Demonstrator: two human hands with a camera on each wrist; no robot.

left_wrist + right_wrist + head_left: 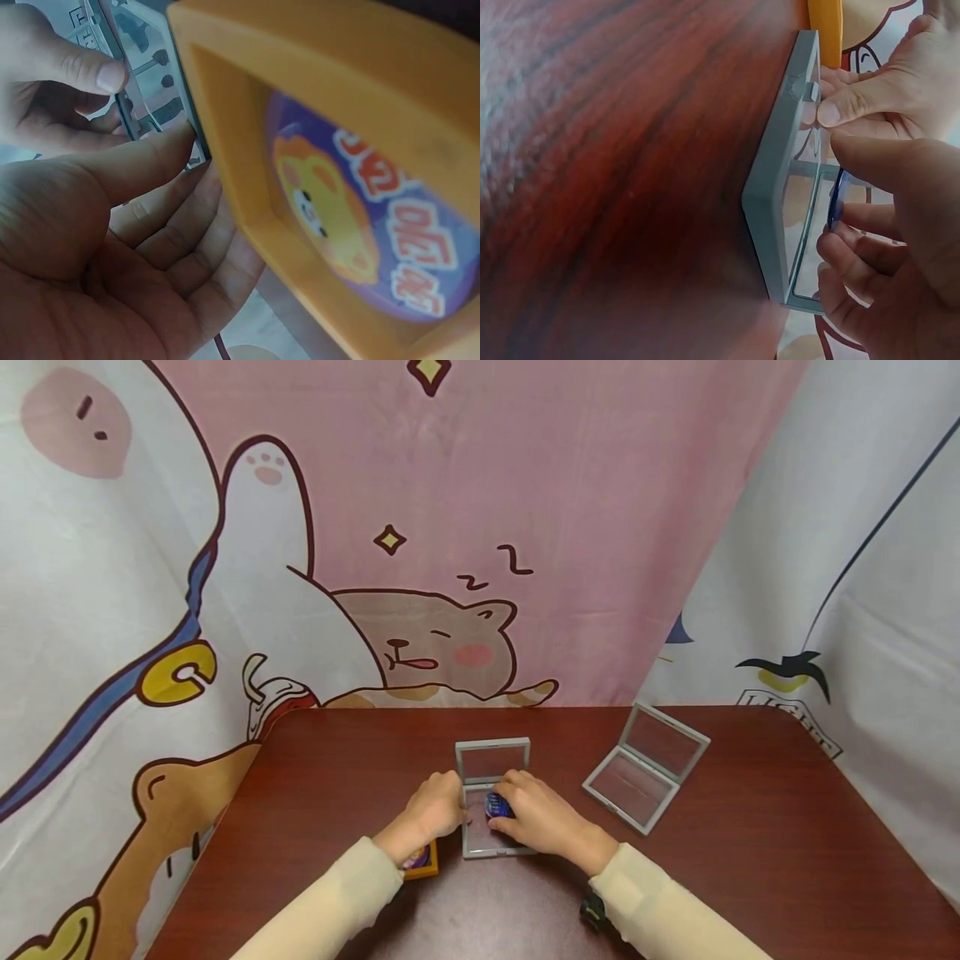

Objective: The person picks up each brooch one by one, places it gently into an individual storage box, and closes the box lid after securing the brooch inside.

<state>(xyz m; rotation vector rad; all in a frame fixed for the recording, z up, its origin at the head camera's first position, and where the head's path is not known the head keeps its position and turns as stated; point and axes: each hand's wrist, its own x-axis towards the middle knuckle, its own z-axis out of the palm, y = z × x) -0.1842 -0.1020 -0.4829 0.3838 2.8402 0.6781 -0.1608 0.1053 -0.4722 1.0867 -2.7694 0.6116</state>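
On the table stands a grey hinged display frame (498, 853) with clear film panels, its lid raised at the back. My left hand (437, 806) grips its left edge, thumb on the inner side and fingers outside, as the right wrist view shows. Over the lower panel my right hand (542, 814) pinches a round blue badge (497, 805) between thumb and fingertips. In the right wrist view the thin badge (838, 199) is edge-on, close to the film. The left hand (127, 217) lies right beside an orange frame (225, 142).
The orange frame (427, 870), partly under the left forearm, holds a purple badge with a yellow cartoon animal (322, 202). A second grey frame (662, 808) lies open at the right. A cartoon-print curtain (600, 527) hangs behind the table (787, 877).
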